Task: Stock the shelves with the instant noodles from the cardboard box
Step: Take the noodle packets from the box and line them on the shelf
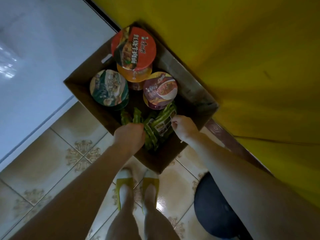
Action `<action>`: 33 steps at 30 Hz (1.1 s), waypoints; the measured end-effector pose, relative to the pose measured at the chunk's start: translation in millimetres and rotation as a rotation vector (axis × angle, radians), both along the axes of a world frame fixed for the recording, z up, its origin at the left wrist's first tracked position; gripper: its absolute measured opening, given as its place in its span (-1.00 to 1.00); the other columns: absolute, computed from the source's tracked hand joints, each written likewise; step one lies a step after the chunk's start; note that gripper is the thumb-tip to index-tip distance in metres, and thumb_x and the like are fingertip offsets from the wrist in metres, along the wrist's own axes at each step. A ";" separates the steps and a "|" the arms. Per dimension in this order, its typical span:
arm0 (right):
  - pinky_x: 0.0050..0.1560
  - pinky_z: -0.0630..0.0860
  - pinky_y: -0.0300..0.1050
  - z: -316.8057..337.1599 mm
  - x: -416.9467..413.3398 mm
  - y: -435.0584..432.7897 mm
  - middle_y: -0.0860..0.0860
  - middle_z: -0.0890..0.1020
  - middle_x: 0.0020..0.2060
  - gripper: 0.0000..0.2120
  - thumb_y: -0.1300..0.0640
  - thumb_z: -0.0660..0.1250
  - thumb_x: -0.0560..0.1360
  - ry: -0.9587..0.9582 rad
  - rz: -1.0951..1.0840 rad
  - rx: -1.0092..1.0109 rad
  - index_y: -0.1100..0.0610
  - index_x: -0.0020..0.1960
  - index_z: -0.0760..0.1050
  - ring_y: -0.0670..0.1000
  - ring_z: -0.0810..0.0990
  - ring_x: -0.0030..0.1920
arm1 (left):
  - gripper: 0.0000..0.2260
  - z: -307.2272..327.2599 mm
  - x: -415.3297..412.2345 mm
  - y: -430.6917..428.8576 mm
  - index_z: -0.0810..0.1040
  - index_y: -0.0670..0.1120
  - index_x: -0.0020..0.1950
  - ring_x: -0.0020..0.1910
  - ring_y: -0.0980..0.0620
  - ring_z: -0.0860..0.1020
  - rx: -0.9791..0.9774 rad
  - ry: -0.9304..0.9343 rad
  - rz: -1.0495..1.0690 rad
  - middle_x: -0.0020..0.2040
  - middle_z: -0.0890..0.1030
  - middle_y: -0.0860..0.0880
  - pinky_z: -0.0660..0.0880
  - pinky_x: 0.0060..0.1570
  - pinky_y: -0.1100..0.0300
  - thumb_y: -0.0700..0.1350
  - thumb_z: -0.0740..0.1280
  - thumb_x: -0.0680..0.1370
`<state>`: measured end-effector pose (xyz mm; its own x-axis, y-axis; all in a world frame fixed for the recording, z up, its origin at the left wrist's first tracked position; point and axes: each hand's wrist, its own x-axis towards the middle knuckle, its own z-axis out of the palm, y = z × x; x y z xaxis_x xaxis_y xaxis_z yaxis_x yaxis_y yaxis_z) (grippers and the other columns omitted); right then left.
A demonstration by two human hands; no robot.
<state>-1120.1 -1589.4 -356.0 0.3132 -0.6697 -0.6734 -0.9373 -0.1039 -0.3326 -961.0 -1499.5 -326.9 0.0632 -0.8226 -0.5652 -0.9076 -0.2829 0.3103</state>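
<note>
Your noodle packets (156,124), green-wrapped, stand on edge in a loose bunch in the near corner of the box (152,159). Your left hand (129,136) is down among them with its fingers curled round the left side of the bunch. Your right hand (184,127) pinches the upper edge of the rightmost packet between thumb and fingertips.

Behind the packets, the rest of the box holds noodle cups. The green cup (109,88) is on the left and the purple cup (160,87) on the right, each topping a stack. The red cup (133,47) sits highest at the far end, on an orange cup (134,75). The green and purple stacks stand just beyond the packets and rise above them.

The box rests on the tiled floor (60,153), turned corner-on to you, its near corner just ahead of your slippers (124,183). A yellow wall (242,49) runs close along the box's right side, so your right arm has little room there. A white panel (34,66) lies to the left, close by the box's left corner. Bare tiles lie open on your near left. A dark blue shape (213,205) sits under your right forearm; you cannot tell what it is
</note>
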 end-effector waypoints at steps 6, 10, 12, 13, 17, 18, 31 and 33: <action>0.13 0.51 0.06 -79.6 22.2 -7.8 0.17 0.54 0.14 -0.75 0.31 0.11 0.55 0.112 0.237 0.005 0.20 0.18 0.43 0.19 0.52 0.16 | -0.85 -99.8 -1.4 -26.0 0.50 -0.15 0.01 -0.06 -0.15 0.57 0.060 -0.042 -0.032 -0.08 0.57 -0.14 0.42 -0.22 0.08 -0.16 0.16 0.60; 0.23 0.37 0.01 -103.5 29.9 -21.5 0.16 0.42 0.27 -0.65 0.35 0.12 0.53 0.154 0.380 0.013 0.20 0.30 0.32 0.17 0.35 0.32 | -0.87 -142.9 -4.0 -43.7 0.48 -0.17 0.05 0.01 -0.15 0.56 0.146 -0.060 -0.071 0.03 0.57 -0.17 0.38 -0.21 0.10 -0.19 0.18 0.59; 0.27 0.32 0.00 -112.6 31.8 -26.9 0.15 0.39 0.31 -0.61 0.32 0.13 0.53 0.163 0.415 0.033 0.18 0.35 0.28 0.16 0.30 0.37 | -0.87 -157.0 -5.9 -50.5 0.47 -0.17 0.08 0.04 -0.14 0.55 0.195 -0.063 -0.079 0.07 0.55 -0.17 0.38 -0.18 0.10 -0.19 0.19 0.58; 0.28 0.32 0.01 -115.8 32.3 -27.8 0.15 0.38 0.32 -0.60 0.31 0.14 0.53 0.180 0.429 0.043 0.18 0.36 0.26 0.15 0.29 0.37 | -0.87 -161.4 -6.6 -52.6 0.47 -0.17 0.08 0.05 -0.14 0.54 0.204 -0.073 -0.083 0.08 0.55 -0.16 0.38 -0.17 0.10 -0.19 0.20 0.58; 0.31 0.32 0.07 -126.6 32.1 -25.1 0.15 0.36 0.32 -0.59 0.28 0.19 0.51 0.246 0.480 -0.025 0.18 0.35 0.30 0.16 0.27 0.38 | -0.89 -172.3 -9.9 -55.6 0.50 -0.14 0.03 0.01 -0.10 0.56 0.200 -0.125 -0.121 0.05 0.56 -0.12 0.38 -0.20 0.11 -0.14 0.23 0.58; 0.31 0.33 0.10 -128.1 32.1 -24.6 0.15 0.38 0.30 -0.61 0.27 0.20 0.51 0.254 0.490 -0.050 0.17 0.34 0.33 0.17 0.28 0.36 | -0.89 -173.1 -10.8 -56.1 0.51 -0.13 0.02 0.00 -0.09 0.56 0.200 -0.128 -0.124 0.04 0.57 -0.12 0.38 -0.20 0.10 -0.14 0.23 0.58; 0.25 0.37 0.06 -90.4 14.1 -17.5 0.13 0.48 0.21 -0.76 0.29 0.16 0.53 0.325 0.485 -0.102 0.19 0.14 0.51 0.15 0.32 0.30 | -0.88 -127.0 -23.1 -50.5 0.51 -0.18 0.01 0.01 -0.12 0.57 0.196 -0.084 -0.021 0.04 0.57 -0.14 0.38 -0.22 0.12 -0.26 0.19 0.57; 0.23 0.36 0.05 -73.9 9.0 -13.5 0.12 0.49 0.18 -0.76 0.31 0.17 0.51 0.313 0.480 -0.121 0.18 0.11 0.52 0.15 0.32 0.28 | -0.89 -111.7 -22.1 -45.2 0.51 -0.18 0.03 0.01 -0.13 0.57 0.184 -0.079 0.012 0.04 0.57 -0.15 0.40 -0.23 0.11 -0.24 0.21 0.57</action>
